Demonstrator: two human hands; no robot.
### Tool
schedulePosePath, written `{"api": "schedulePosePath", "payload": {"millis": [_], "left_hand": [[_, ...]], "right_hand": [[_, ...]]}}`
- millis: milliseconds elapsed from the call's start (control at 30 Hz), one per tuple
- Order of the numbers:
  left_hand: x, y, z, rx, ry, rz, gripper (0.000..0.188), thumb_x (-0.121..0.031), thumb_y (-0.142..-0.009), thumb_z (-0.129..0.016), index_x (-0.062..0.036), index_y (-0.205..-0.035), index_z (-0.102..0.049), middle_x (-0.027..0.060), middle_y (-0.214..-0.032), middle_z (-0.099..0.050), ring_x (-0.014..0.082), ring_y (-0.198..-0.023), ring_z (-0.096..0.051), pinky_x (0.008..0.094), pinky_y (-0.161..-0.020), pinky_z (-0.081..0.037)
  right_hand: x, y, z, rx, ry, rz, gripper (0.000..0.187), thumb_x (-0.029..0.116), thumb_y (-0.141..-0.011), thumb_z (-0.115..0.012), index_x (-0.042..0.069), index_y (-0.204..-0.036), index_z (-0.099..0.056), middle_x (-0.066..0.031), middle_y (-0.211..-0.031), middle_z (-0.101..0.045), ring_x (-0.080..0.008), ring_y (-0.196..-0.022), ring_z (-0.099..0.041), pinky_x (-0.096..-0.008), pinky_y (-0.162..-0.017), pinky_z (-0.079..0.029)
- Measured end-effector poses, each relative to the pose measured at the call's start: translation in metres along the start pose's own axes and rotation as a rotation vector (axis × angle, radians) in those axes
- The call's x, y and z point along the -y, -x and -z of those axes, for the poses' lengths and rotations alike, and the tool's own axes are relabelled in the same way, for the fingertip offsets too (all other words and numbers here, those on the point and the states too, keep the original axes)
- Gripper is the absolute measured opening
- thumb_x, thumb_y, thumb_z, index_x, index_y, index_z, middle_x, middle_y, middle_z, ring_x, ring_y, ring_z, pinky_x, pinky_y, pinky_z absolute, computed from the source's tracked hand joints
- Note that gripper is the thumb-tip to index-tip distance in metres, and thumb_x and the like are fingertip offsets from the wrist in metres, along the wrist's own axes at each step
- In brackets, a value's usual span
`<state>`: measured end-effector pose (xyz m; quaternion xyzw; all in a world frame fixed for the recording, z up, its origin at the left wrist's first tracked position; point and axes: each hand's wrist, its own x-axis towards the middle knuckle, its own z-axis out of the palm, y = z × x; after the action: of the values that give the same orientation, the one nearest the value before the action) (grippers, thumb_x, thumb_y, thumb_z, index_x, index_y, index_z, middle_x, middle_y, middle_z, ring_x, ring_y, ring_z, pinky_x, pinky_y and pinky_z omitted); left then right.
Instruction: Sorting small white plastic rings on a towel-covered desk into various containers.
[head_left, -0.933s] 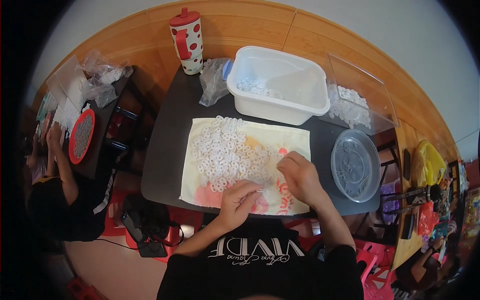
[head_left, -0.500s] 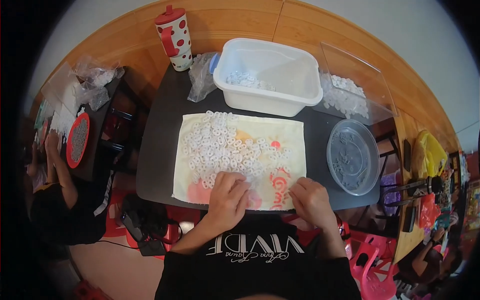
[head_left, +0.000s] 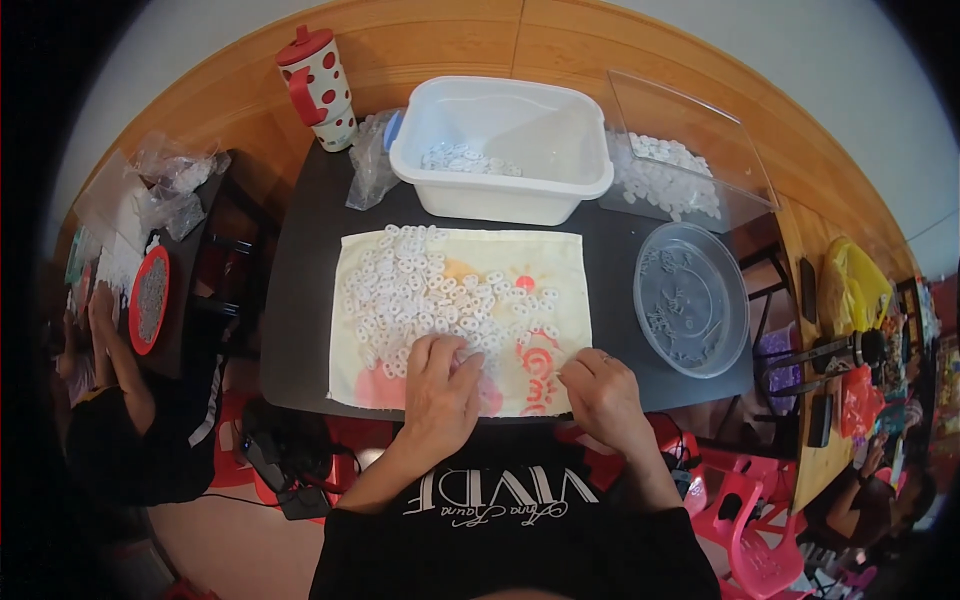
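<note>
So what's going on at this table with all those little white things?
Someone has both hands at a pale cloth on a dark table. Their left hand is at the near edge of a spread of small white pieces with holes. Their right hand is curled by the cloth's right edge; I can't tell whether either hand holds a piece. Behind the cloth is a white tub with more pieces inside.

- I see soft, even light on the white tub (head_left: pixel 497 200), faintly shadowed inside.
- White rings (head_left: pixel 408 285) before it blend palely.
- Behind it, the wood panel (head_left: pixel 425 50) bows, fisheye-bent.
- Far right of it, a red bag (head_left: pixel 860 402) looks soft.
</note>
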<state>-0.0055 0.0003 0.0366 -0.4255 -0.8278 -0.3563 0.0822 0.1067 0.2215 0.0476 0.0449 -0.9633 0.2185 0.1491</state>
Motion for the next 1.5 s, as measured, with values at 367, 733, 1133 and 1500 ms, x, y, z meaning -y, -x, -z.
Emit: {"api": "schedulePosePath", "payload": {"millis": [367, 733, 1133, 1500], "left_hand": [[-0.008, -0.003, -0.005, 0.009, 0.407, -0.110, 0.033, 0.003, -0.076, -0.072, -0.0011, -0.109, -0.071, 0.0147, -0.101, -0.064, 0.0337, -0.091, -0.060, 0.0391, -0.079, -0.050], [-0.003, 0.002, -0.016, -0.031, 0.553, 0.044, 0.024, 0.009, -0.082, -0.067, 0.0012, -0.104, -0.069, 0.0128, -0.086, -0.060, 0.0261, -0.076, -0.059, 0.0335, -0.065, -0.047], [0.005, 0.007, -0.011, -0.148, 0.548, 0.092, 0.013, 0.007, -0.090, -0.062, 0.0023, -0.100, -0.068, 0.0101, -0.089, -0.058, 0.0185, -0.078, -0.055, 0.0274, -0.067, -0.043], [0.005, 0.000, -0.012, -0.113, 0.673, 0.153, 0.013, 0.004, -0.095, -0.058, 0.0036, -0.102, -0.069, 0.0073, -0.091, -0.058, 0.0139, -0.078, -0.052, 0.0233, -0.070, -0.041]], "right_hand": [[0.027, -0.014, -0.029, -0.174, -0.592, 0.014, 0.013, -0.004, -0.084, -0.065, 0.000, -0.096, -0.062, -0.0156, -0.089, -0.059, -0.0366, -0.076, -0.062, -0.0419, -0.065, -0.049], [0.008, -0.013, -0.003, -0.170, -0.391, 0.104, 0.018, -0.009, -0.080, -0.066, -0.001, -0.096, -0.064, -0.0157, -0.090, -0.062, -0.0353, -0.081, -0.063, -0.0395, -0.067, -0.051], [-0.161, 0.049, 0.117, -0.149, 0.335, -0.581, 0.010, 0.002, -0.076, -0.066, -0.001, -0.085, -0.066, -0.0208, -0.080, -0.067, -0.0403, -0.081, -0.067, -0.0454, -0.068, -0.052], [-0.153, 0.052, 0.095, -0.093, 0.486, -0.520, 0.009, 0.002, -0.076, -0.060, 0.004, -0.083, -0.064, -0.0210, -0.079, -0.068, -0.0423, -0.079, -0.067, -0.0526, -0.069, -0.052]]}}
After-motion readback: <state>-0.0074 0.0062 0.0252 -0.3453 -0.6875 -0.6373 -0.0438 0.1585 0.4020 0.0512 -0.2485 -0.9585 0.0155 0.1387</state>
